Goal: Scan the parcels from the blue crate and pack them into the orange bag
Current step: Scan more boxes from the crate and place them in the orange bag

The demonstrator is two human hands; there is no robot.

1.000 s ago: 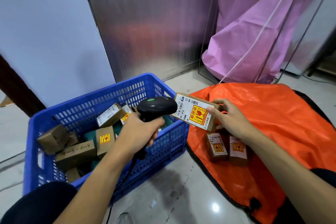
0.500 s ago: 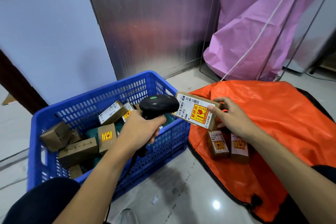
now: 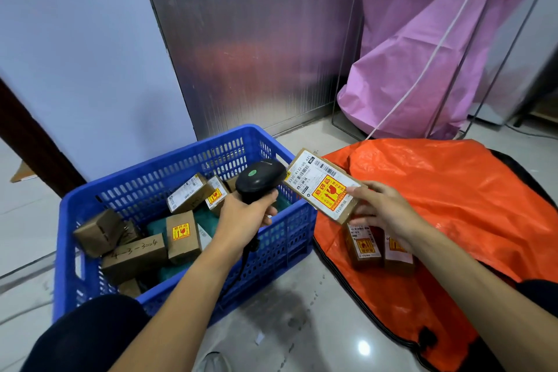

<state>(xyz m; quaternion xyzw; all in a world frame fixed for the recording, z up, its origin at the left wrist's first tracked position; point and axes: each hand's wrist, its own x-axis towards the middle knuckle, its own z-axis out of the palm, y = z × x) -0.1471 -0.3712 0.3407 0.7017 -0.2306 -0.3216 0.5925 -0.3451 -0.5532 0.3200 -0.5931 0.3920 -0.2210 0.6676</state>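
The left hand (image 3: 246, 216) is clamped on the scanner (image 3: 259, 180), its nose almost touching the parcel (image 3: 324, 187) that the right hand (image 3: 385, 214) pinches by one end above the gap between blue crate (image 3: 187, 160) and orange bag (image 3: 453, 205). So close and tilted, the barcode may not read; the loose pinch could also let it drop onto the floor

Labelled brown parcel (image 3: 324, 186) tilted between crate (image 3: 187, 160), bag (image 3: 453, 190)

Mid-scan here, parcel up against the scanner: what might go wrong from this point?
1. The right hand pinches the held parcel only at its near corner, tilted in the air over the orange bag; with a fragile sticker on it, a slip could matter.
2. The scanner in the left hand sits almost against the label's end, so the barcode may misread.
3. The scanner cable drapes over the blue crate wall and may snag.
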